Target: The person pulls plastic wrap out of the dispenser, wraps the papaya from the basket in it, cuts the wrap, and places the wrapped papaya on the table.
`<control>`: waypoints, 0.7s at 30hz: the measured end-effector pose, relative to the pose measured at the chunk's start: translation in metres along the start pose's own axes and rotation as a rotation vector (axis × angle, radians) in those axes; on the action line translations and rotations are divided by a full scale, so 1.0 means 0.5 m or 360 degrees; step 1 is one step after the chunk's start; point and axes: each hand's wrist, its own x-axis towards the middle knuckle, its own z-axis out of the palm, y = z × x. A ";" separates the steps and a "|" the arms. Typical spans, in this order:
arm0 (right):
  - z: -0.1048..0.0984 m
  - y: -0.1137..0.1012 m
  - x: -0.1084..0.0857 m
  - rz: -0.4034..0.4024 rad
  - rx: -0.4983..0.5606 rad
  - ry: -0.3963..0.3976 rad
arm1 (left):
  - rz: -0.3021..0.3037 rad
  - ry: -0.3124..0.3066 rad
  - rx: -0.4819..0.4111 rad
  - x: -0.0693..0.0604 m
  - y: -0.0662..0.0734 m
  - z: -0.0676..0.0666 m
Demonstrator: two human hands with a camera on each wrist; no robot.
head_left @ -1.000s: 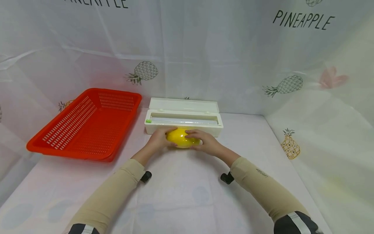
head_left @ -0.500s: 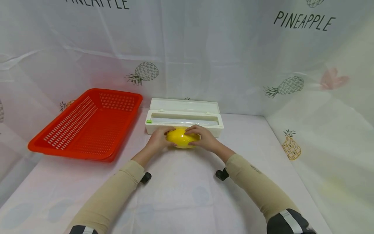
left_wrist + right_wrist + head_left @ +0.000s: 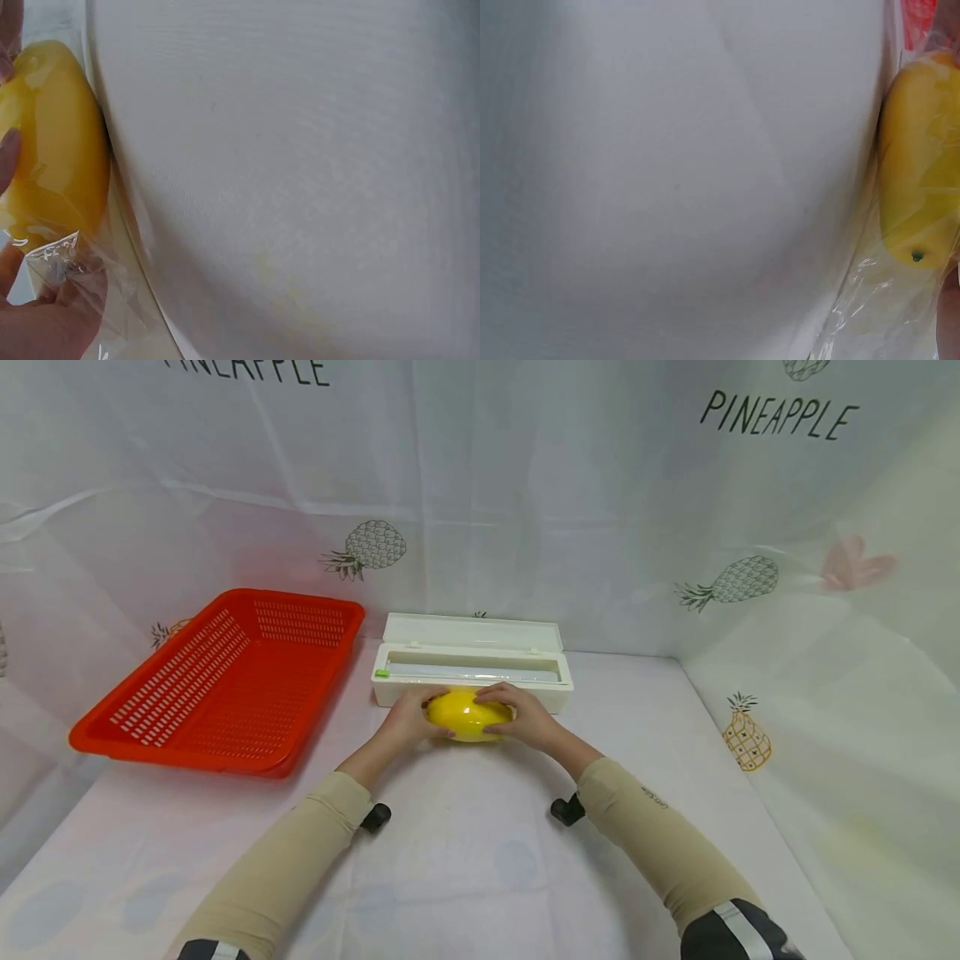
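In the head view a glossy yellow mango (image 3: 462,714) lies just in front of a white box. Clear plastic film (image 3: 877,315) wraps round it and trails past its end in both wrist views; a dark green stem spot shows in the right wrist view. My left hand (image 3: 408,717) grips the mango's left end, fingers above and thumb below. At the opposite end my right hand (image 3: 527,718) holds it with curled fingers and thumb. The white box (image 3: 472,692), a cling film dispenser with its lid raised, contains a pale roll (image 3: 472,672).
A red plastic basket (image 3: 273,693) with slotted sides stands at the left, apart from the dispenser. The white cloth-covered table (image 3: 450,860) stretches toward me. Behind hangs a pale curtain (image 3: 540,552) printed with pineapples.
My right hand has changed its grip slightly, and its forearm has swung a little to the left. My left hand and the mango stay nearly in place.
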 end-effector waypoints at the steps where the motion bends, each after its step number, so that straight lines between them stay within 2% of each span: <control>1: 0.000 -0.002 0.000 -0.0008 0.0008 -0.0004 | 0.0003 -0.0008 -0.0012 0.000 -0.001 0.000; 6: -0.004 -0.017 -0.001 -0.0029 0.0012 -0.0008 | 0.0014 -0.0034 -0.0084 -0.004 -0.002 -0.001; 12: -0.002 -0.029 -0.005 0.0014 -0.0001 0.0016 | 0.0019 -0.0030 -0.0133 -0.012 -0.001 0.000; 21: -0.001 -0.028 -0.004 -0.0033 0.0011 0.0034 | -0.0052 0.0001 -0.0140 -0.023 0.007 -0.005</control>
